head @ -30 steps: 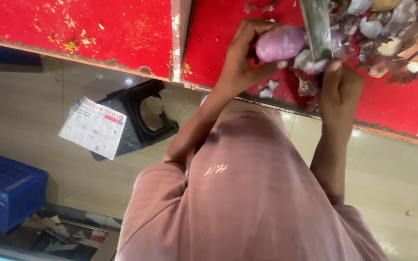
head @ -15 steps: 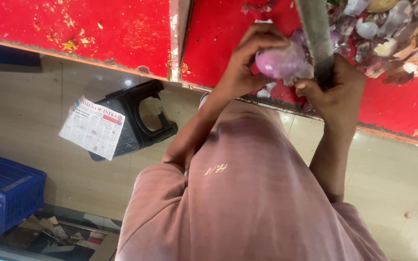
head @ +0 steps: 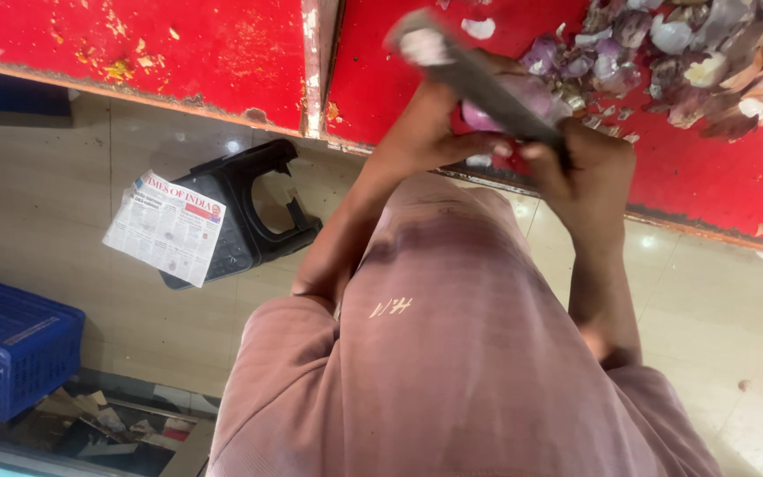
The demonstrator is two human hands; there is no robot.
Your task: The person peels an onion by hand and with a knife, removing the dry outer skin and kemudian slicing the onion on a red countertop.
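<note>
Half a second ago the knife stood nearly upright at the top edge; now the knife (head: 479,75) slants from upper left down to lower right across the purple onion (head: 509,102), and the view has pulled back a little so more of the red table (head: 178,53) shows. At far left sits a blue crate (head: 11,344) on the tiled floor, then a folded newspaper (head: 165,225) resting on a black stool (head: 249,208), both unmoved. The left hand (head: 439,124) is wrapped around the onion from the left, fingers curled tight on it, just over the table's edge. The right hand (head: 580,168) is clenched on the knife's handle end. To the right, a heap of onion peels (head: 691,62) lies on the table. The pink shirt (head: 452,353) hides the floor below.
</note>
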